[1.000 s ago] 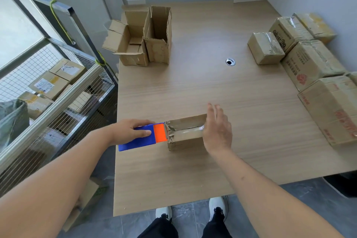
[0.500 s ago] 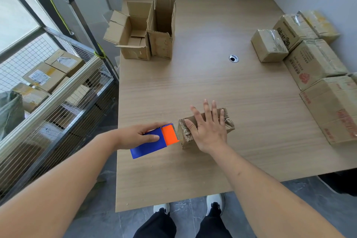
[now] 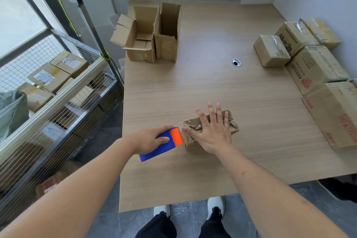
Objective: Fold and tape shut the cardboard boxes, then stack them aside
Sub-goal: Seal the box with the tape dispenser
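A small, worn cardboard box (image 3: pixel 232 124) lies near the front of the wooden table (image 3: pixel 193 87), its flaps down and shiny tape on top. My right hand (image 3: pixel 210 131) lies flat on it with fingers spread, pressing the top. My left hand (image 3: pixel 152 138) grips a blue and orange tape dispenser (image 3: pixel 164 145), whose orange end touches the box's left end. Two open, untaped boxes (image 3: pixel 152 38) stand at the table's far left.
Several taped boxes (image 3: pixel 313 67) sit in a cluster along the table's right edge by the wall. A cable hole (image 3: pixel 236 62) is in the table's middle. A wire-mesh cart (image 3: pixel 58 98) with more parcels stands left of the table.
My right hand moved from the box's right end onto its top and spread flat. The box turned slightly, and the dispenser stayed against its left end.
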The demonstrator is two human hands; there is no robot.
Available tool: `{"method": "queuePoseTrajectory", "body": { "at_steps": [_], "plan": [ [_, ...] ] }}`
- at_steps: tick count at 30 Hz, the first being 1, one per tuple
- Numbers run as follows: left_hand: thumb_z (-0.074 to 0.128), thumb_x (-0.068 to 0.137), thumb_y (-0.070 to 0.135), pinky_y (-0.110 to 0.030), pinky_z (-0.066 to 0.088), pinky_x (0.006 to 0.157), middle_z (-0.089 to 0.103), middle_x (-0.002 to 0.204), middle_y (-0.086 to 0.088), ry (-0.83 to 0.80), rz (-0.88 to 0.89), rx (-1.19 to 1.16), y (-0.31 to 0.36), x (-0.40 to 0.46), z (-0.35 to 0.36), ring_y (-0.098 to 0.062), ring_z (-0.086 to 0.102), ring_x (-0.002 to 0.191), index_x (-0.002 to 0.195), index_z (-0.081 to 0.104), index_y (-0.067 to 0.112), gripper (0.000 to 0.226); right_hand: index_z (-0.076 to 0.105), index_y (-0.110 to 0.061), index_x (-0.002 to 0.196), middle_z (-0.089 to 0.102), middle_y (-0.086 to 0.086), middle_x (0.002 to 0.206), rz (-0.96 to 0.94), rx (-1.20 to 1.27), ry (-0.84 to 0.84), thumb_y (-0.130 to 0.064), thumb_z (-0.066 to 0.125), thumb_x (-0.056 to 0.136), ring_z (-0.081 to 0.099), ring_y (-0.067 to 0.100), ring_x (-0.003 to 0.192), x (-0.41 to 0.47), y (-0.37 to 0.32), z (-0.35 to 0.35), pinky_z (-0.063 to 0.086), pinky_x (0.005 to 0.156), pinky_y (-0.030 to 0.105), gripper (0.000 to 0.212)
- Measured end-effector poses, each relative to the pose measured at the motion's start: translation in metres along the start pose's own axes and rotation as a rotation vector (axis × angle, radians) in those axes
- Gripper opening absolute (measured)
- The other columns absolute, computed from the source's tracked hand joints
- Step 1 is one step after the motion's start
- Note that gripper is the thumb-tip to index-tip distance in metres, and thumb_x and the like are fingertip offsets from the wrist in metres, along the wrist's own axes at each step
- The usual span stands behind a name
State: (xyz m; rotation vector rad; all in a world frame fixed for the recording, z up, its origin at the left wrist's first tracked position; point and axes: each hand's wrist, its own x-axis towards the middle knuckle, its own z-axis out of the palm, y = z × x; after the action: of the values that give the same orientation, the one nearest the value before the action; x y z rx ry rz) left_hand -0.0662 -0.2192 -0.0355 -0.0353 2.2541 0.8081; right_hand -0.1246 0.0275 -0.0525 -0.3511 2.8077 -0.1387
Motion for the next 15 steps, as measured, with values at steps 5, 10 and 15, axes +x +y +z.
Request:
{"method": "queuePoseTrajectory", "body": {
  "at_steps": [5,10,15],
  "plan": [
    [0.037,0.108,0.041,-0.037,0.036,0.096,0.051,0.148,0.000,0.021,-0.036,0.071,0.024,0.010,0.006,-0.028,0.050,0.122,0.157,0.026,0.044,0.050,0.025,-0.047,0.152,-0.009,0.003,0.171,0.029,-0.015,-0.001,-0.095,0.029,0.070,-0.031,0.029,0.152,-0.001,-0.007,-0.002,-0.014,0.123,0.056,0.095],
    [0.036,0.107,0.039,-0.041,0.039,0.096,0.054,0.143,-0.007,-0.034,-0.096,0.197,0.045,0.021,-0.009,-0.031,0.052,0.119,0.153,0.034,0.036,0.046,0.034,-0.041,0.149,-0.017,0.016,0.168,0.094,-0.028,-0.033,-0.079,0.042,0.080,-0.033,0.040,0.149,-0.005,-0.028,-0.009,-0.016,0.120,0.060,0.080],
    [0.040,0.106,0.031,-0.040,0.040,0.091,0.054,0.142,-0.010,-0.067,-0.171,0.349,0.063,0.025,-0.017,-0.034,0.052,0.120,0.147,0.041,0.027,0.042,0.020,-0.044,0.155,-0.031,0.020,0.161,0.254,-0.058,-0.048,-0.071,0.044,0.091,-0.029,0.056,0.144,-0.012,-0.055,-0.008,-0.009,0.115,0.070,0.073]
  ]
}}
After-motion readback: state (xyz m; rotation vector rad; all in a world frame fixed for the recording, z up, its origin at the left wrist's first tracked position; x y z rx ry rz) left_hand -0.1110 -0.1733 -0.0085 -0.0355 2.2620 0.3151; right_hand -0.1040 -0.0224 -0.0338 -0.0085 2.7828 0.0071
